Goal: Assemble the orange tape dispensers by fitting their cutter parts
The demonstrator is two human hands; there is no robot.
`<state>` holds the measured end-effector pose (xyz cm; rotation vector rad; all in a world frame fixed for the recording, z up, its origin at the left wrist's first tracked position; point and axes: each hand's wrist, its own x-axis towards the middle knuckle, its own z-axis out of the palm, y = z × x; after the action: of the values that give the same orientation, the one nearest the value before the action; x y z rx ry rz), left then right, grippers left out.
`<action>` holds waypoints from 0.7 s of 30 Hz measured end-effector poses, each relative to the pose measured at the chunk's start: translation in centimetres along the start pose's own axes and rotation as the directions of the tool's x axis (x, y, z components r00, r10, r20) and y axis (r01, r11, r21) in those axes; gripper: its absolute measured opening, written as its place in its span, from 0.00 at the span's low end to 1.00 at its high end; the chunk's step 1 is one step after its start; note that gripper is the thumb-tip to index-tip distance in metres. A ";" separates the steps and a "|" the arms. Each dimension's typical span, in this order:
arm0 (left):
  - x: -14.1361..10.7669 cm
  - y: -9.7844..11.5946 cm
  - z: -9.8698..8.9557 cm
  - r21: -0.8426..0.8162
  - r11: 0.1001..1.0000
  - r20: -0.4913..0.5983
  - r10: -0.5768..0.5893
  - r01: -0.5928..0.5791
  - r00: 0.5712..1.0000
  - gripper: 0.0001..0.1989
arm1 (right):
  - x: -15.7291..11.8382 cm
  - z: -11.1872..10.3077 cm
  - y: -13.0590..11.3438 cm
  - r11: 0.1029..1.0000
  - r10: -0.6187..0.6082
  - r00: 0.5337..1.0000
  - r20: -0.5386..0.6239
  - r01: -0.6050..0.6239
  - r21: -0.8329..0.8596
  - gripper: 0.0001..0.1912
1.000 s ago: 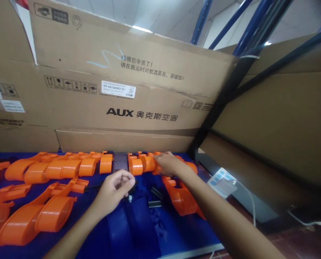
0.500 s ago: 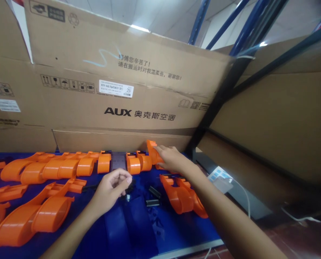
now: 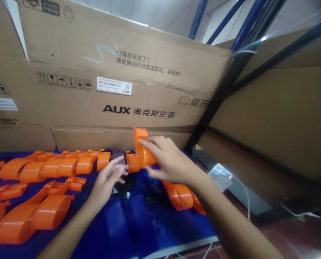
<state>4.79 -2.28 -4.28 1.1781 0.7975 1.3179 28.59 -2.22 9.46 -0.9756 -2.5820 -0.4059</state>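
My right hand [image 3: 164, 158] grips an orange curved plastic part [image 3: 140, 144], thumb below and fingers on top, raised above the blue surface at the back. To its left, my left hand [image 3: 108, 178] has its fingers apart and holds nothing visible, in front of a dark flat device [image 3: 118, 157]. A row of orange parts [image 3: 50, 169] runs along the back left, and larger ones [image 3: 52, 212] lie at the front left. More orange pieces [image 3: 179, 196] sit below my right forearm. Small black parts between my hands are partly hidden.
A large cardboard sheet [image 3: 76, 104] stands behind the blue surface [image 3: 182, 226]. Dark metal posts [image 3: 211, 104] rise at the right. Beside them lie a blue-and-white packet [image 3: 219, 176] and a white cable [image 3: 247, 194].
My right hand has moved left and lifted the orange part from the back row. My left hand has shifted slightly up and left, and its fingers have opened.
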 end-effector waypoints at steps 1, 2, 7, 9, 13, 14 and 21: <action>0.1 0.2 0.0 -0.080 0.997 -0.014 -0.022 0.021 1.000 0.29 | 0.3 0.2 -1.1 0.999 -0.038 0.999 0.019 0.038 0.036 0.36; 0.1 0.3 0.1 -0.169 0.985 -0.023 -0.048 0.043 0.999 0.30 | 0.5 0.4 -2.3 0.995 -0.070 0.997 0.037 0.068 0.069 0.36; 0.4 0.9 0.0 -0.476 0.877 -0.119 -0.145 0.072 0.982 0.23 | 1.5 2.5 -6.4 0.953 -0.208 0.976 0.069 0.186 0.241 0.31; 0.5 1.2 0.0 -0.497 0.866 -0.201 -0.171 0.050 0.965 0.19 | 1.7 3.1 -6.7 0.926 -0.223 0.975 0.023 0.204 0.319 0.33; 0.3 2.3 0.2 -0.489 0.866 -0.230 -0.243 0.104 0.943 0.19 | 1.7 3.7 -4.9 0.871 -0.068 0.994 -0.085 0.101 0.482 0.21; 0.1 2.6 0.2 -0.470 0.870 -0.211 -0.274 0.148 0.938 0.20 | 1.7 4.0 -4.1 0.866 0.017 0.997 -0.073 0.022 0.499 0.12; -0.6 3.5 0.7 -0.406 0.874 -0.161 -0.354 0.265 0.921 0.21 | 0.6 7.5 -2.8 0.863 -0.001 0.868 0.497 -0.250 0.439 0.11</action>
<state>4.38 -3.44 -0.86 0.5663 0.8157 1.2759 24.62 -1.03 2.59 -1.1479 -2.7888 0.5977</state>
